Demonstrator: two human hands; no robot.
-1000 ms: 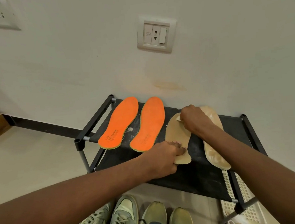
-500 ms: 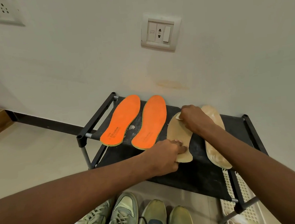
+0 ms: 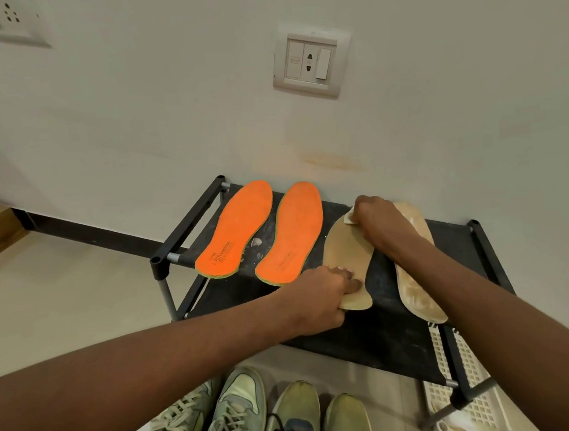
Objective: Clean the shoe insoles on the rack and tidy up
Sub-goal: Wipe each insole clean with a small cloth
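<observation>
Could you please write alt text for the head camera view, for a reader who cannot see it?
A left hand holds down the heel of a beige insole on a black shoe rack while the right hand wipes its toe with a small cloth. Two orange insoles lie alongside; sneakers stand below.

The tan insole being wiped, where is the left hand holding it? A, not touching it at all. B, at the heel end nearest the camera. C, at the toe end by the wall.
B: the left hand pinches the near heel end of the tan insole, while the right hand presses a small white wipe near its toe end.
</observation>
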